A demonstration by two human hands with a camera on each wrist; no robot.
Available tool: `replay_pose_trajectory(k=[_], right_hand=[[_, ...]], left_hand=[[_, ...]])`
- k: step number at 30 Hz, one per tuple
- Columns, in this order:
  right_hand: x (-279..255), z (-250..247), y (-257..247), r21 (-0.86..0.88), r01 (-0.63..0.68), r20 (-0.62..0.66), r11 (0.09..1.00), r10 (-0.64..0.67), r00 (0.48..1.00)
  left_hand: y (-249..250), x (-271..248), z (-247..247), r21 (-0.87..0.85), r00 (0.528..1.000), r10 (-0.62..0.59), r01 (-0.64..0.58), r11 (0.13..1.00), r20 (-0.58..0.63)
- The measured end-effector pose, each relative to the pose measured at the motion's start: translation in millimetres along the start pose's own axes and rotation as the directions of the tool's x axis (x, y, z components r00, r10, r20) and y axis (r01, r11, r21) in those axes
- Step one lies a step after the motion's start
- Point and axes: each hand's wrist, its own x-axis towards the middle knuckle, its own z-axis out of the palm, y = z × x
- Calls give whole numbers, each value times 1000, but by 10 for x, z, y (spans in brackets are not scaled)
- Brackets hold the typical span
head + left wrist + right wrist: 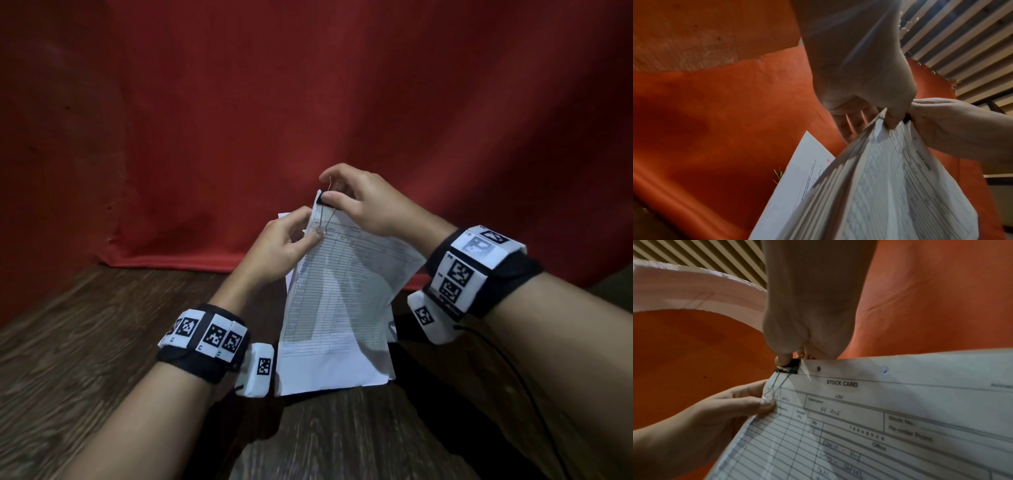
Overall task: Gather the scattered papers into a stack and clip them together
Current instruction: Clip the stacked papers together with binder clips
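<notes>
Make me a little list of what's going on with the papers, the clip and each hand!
papers: a stack held up over the wooden table, top sheet headed STOCK CARD
clip: black binder clip on the stack's top corner, one wire handle folded flat on the page
left hand: left hand pinches the stack's edge, thumb on the folded handle
right hand: right hand pinches the clip
backdrop: red cloth
</notes>
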Motion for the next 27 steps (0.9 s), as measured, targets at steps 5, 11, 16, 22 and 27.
replay_pose_trajectory(k=[5,11,16,22,27], right_hand=[[-37,58,-47,101,24,6,995,-25,1000],[-101,158,-57,169,81,-34,982,-76,996],[-148,137,-52,68,84,59,994,-88,994],[-81,126,10,31,28,34,999,-29,999],[-76,171,98,55,-35,15,998,34,999]], left_hand=[[-6,12,27,47,991,23,-17,999,-134],[-52,55,102,69,949,22,0,998,-313],[-83,45,120,49,937,9,8,999,-349],[-127,31,117,-84,980,-31,14,996,-196],[-224,-6,63,-203,991,-132,124,971,-25]])
